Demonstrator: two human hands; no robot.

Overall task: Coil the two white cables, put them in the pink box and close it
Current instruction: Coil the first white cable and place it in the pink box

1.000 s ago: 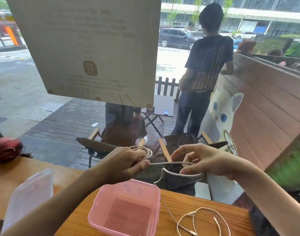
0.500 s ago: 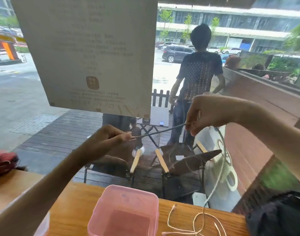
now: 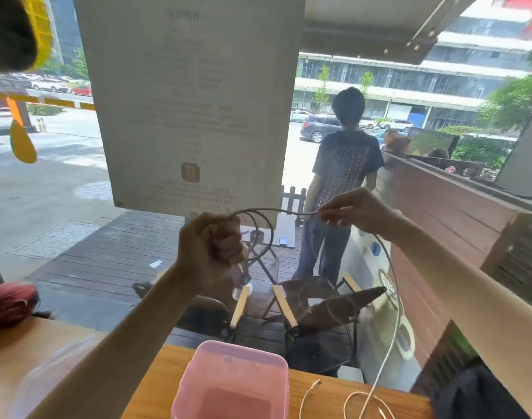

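Observation:
My left hand (image 3: 212, 246) is raised in front of the window and closed around loops of a white cable (image 3: 267, 234). From those loops the cable arcs right to my right hand (image 3: 354, 211), which pinches it, then hangs down to the wooden table (image 3: 328, 397). More white cable (image 3: 354, 402) lies loose on the table near the right of the pink box (image 3: 231, 362); I cannot tell whether that is a second cable. The box stands open at the bottom centre, with nothing inside.
A clear lid (image 3: 56, 355) lies blurred left of the box behind my left forearm. A red object (image 3: 9, 300) rests at the far left. A black bag (image 3: 482, 394) sits at the right. The window with a paper notice (image 3: 192, 101) is straight ahead.
The view tilted upward. My left hand now holds cable loops where it pinched a taut strand half a second ago. My right hand stays raised, feeding slack into an arc.

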